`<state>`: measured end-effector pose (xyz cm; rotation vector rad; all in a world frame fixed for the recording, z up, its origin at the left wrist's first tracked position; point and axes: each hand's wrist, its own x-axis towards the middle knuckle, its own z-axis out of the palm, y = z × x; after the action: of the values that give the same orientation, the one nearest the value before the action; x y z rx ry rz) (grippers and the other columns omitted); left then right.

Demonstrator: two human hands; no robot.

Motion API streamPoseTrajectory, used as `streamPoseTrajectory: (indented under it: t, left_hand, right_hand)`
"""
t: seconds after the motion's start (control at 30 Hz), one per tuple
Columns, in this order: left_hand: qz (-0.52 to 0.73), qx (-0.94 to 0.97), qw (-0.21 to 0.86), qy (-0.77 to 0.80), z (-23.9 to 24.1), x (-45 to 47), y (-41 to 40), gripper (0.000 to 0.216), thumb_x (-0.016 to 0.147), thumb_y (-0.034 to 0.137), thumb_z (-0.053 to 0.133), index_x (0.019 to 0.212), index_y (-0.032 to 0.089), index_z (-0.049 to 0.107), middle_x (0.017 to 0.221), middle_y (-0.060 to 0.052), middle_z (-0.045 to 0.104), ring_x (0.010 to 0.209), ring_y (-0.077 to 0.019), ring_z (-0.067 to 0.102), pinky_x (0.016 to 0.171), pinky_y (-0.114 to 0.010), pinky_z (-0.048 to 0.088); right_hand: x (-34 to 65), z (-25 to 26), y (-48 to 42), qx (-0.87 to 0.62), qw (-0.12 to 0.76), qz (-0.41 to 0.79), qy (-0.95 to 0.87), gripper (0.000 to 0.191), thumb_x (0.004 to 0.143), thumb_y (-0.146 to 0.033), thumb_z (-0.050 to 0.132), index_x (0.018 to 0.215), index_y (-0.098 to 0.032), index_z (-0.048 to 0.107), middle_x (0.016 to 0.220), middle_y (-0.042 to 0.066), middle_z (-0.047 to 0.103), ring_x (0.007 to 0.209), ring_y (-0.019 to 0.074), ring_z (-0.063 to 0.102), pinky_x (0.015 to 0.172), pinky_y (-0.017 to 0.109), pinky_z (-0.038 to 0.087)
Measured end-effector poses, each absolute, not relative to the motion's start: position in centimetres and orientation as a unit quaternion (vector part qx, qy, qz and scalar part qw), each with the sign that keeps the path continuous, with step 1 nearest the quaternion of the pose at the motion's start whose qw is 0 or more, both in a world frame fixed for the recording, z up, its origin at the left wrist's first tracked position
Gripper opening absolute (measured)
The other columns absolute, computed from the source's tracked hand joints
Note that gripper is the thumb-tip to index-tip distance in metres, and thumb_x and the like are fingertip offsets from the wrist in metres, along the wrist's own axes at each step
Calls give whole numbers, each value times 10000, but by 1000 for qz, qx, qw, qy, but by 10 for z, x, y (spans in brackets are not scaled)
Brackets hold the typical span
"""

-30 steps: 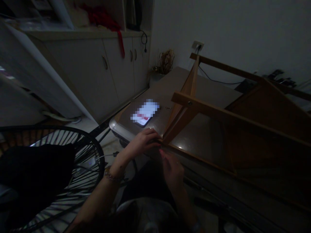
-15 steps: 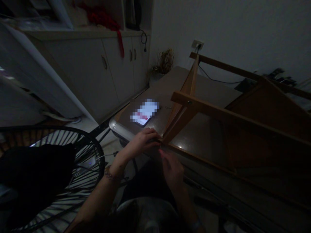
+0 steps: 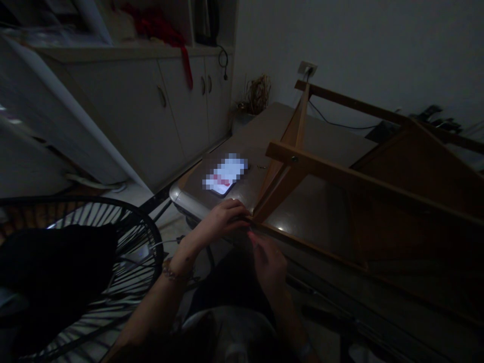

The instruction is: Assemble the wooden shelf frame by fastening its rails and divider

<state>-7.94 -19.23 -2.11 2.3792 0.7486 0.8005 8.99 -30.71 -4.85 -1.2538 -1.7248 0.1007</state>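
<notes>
A wooden frame (image 3: 333, 174) of slats and panels, like a small shelf unit, lies on its side on the table. My left hand (image 3: 229, 217) is closed around its near lower corner, fingers curled over the end of the wood. Just below that corner, my right hand (image 3: 269, 259) is pinched with the fingertips pointing up at the wood. A thin, reddish thing seems to show at those fingertips, too dark and small to name. A lit phone (image 3: 227, 176) lies on the table beyond my left hand, with a few small metal pieces (image 3: 261, 167) to its right.
The brown table (image 3: 260, 126) has a rounded pale edge. At left stands a black corded chair (image 3: 151, 227) with dark cloth (image 3: 60, 272) on it. White cabinets (image 3: 132, 101) and a dried plant (image 3: 257, 93) are behind. A cable runs from the wall socket (image 3: 307, 68).
Both hands stay at the same corner of the frame. My right hand has shifted or turned very slightly; the frame and phone have not moved.
</notes>
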Motion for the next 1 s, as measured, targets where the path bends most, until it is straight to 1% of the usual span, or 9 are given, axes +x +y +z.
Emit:
streamPoseTrajectory:
  t: [0.2,0.43,0.57,0.7,0.87,0.93,1.0]
  left_hand:
    - [297,876,257,278,-21,-80,-193,206,928,340,555,1059,205,640,1007,-45,612,954,-176,592,831,-301,484]
    - [295,879,260,270,-21,-80,-192,207,931,334,551,1073,209,636,1015,-49,607,953,-179,589,840,-310,487]
    - [279,881,266,274,-19,-81,-192,213,937,341,541,1088,216,626,1044,-47,608,987,-181,589,863,-315,479]
    - [281,880,261,280,-20,-82,-194,228,925,346,563,1104,218,624,1055,-47,606,999,-178,583,874,-310,480]
    - [289,878,259,280,-19,-82,-196,256,940,355,533,1138,216,614,1086,-56,598,1018,-178,578,886,-311,490]
    - [299,880,245,278,-19,-82,-197,281,951,350,512,1184,217,594,1125,-69,589,1049,-187,561,899,-326,489]
    - [326,879,204,283,-21,-83,-201,322,949,348,512,1242,225,561,1187,-88,573,1114,-214,517,926,-362,472]
  right_hand:
    - [90,-48,-308,-520,492,40,-697,290,918,-87,471,1123,-218,628,1020,41,719,920,141,692,810,251,565]
    - [92,-51,-308,-519,489,21,-701,320,910,-60,472,1137,-221,627,1030,42,718,931,143,690,829,256,561]
    - [91,-51,-306,-506,489,-8,-710,336,901,-48,485,1149,-219,636,1021,34,725,919,138,694,846,241,558]
    - [90,-49,-303,-489,482,-47,-725,375,901,-43,490,1204,-218,626,1033,37,726,927,137,693,858,242,559]
    - [91,-46,-301,-479,475,-96,-732,367,906,-75,541,1240,-211,611,996,51,732,887,147,700,826,254,571]
    - [91,-46,-302,-479,471,-94,-735,364,907,-84,549,1241,-213,612,990,54,731,883,152,700,819,264,575]
    - [91,-45,-302,-480,467,-88,-737,369,904,-82,553,1245,-210,612,996,60,729,887,157,698,819,272,576]
